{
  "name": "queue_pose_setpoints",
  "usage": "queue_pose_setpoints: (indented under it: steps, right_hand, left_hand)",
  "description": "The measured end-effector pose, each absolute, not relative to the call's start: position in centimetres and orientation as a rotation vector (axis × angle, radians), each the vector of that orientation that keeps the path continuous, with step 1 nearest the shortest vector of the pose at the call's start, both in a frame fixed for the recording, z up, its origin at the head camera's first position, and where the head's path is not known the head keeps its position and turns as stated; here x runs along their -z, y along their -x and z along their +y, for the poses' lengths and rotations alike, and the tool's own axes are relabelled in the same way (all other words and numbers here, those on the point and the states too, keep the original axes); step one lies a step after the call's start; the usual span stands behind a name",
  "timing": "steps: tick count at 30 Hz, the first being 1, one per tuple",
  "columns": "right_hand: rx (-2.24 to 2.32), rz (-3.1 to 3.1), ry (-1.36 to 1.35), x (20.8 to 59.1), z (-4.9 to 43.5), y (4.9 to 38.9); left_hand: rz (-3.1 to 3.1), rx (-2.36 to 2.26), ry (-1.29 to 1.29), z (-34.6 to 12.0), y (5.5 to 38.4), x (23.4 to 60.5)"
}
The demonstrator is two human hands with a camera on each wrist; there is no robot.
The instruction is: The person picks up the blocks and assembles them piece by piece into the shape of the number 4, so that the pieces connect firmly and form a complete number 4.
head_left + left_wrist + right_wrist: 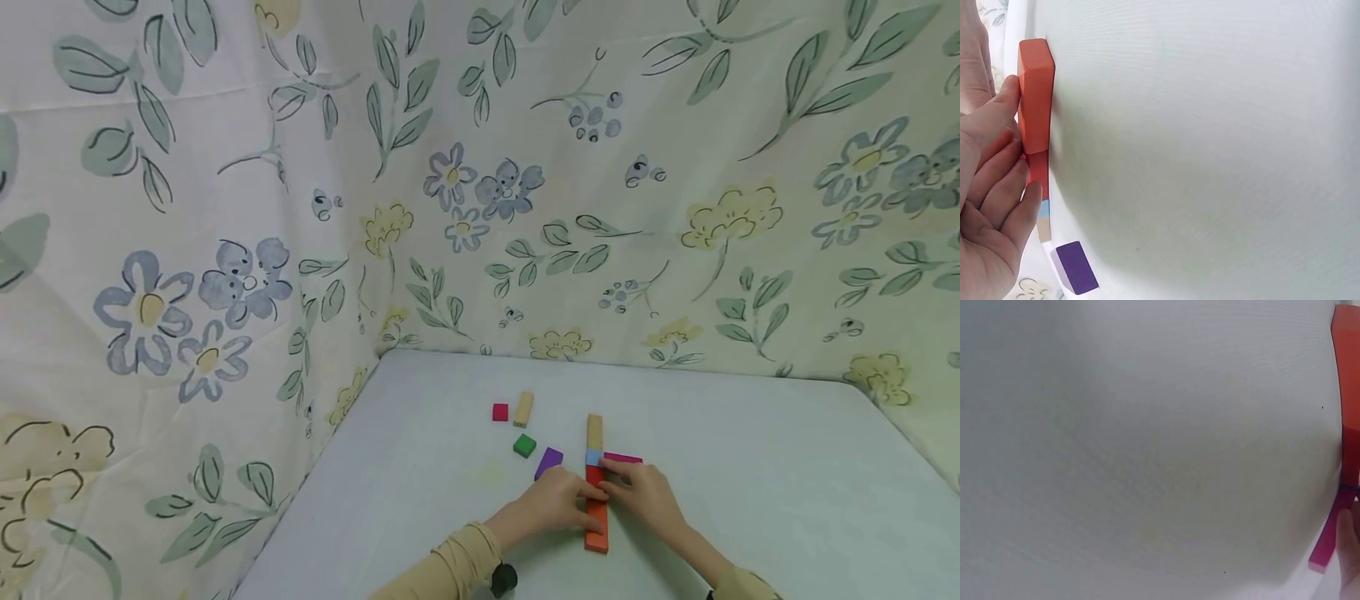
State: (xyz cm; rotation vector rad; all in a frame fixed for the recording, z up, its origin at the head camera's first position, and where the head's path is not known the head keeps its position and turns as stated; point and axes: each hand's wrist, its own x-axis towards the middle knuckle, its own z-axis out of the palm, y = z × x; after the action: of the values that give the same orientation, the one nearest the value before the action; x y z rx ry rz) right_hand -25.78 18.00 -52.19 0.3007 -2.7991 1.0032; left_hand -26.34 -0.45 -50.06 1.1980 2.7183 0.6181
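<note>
A straight row of blocks lies on the table: a plain wooden block point(595, 429), a light blue one point(593, 457), a red block point(594, 476) and an orange block point(597, 540) at the near end. My left hand point(557, 500) touches the row from the left, its thumb on the orange block and its fingers near the red one. From the other side, my right hand point(647, 498) rests its fingertips against the blue and red part. Just beyond it, a magenta block point(624, 457) sticks out sideways from the row.
Left of the row lie a purple block point(550, 460), a green block point(524, 446), a small red block point(500, 412) and another wooden block point(523, 408). A flowered cloth point(465, 275) hangs behind and left of the white table point(712, 425). A dark round object point(504, 578) shows by the left sleeve.
</note>
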Motion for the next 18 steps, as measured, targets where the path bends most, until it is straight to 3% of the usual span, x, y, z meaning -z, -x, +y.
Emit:
queue_pose_setpoints:
  steps: [18]
  right_hand:
    - [-0.963,-2.764,-0.350,52.2,18.1,25.7]
  left_hand:
    - [2.795,-0.320,-1.354,0.1,25.5,48.3]
